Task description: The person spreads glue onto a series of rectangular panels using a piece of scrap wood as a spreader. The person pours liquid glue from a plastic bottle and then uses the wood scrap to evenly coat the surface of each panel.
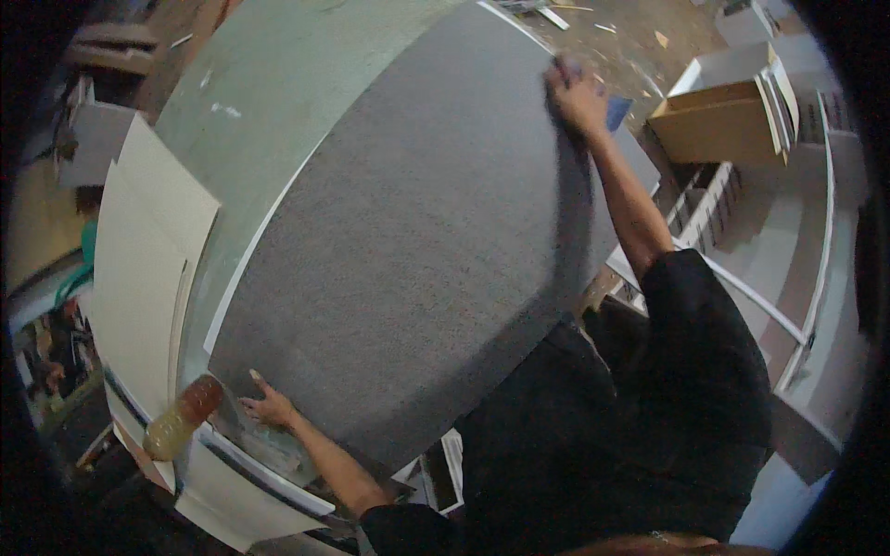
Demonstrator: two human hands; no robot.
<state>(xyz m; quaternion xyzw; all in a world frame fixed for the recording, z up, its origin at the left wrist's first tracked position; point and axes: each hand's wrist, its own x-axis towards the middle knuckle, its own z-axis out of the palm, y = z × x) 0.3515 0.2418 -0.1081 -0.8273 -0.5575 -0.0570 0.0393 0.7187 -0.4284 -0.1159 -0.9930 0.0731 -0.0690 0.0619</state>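
A large grey panel [426,204] with pale edges lies across the pale green surface [241,102] in front of me. My right hand [579,100] is at the panel's far right edge, its fingers bent over that edge. At the near left end, my left hand [269,408] rests by the panel's edge, thumb raised and apart from the fingers. Whether its fingertips press on the panel is hard to see. Beside this hand is a yellowish bottle [171,435] with a reddish-brown upper part, tilted in view. Some clear plastic [269,440] lies under the left wrist.
Cream boards [139,241] stand along the left side. To the right are an open box-like wooden cabinet part [718,120] and a long white frame [769,296]. Scraps [556,18] litter the floor beyond the panel. Cluttered tools [60,361] sit at the far left.
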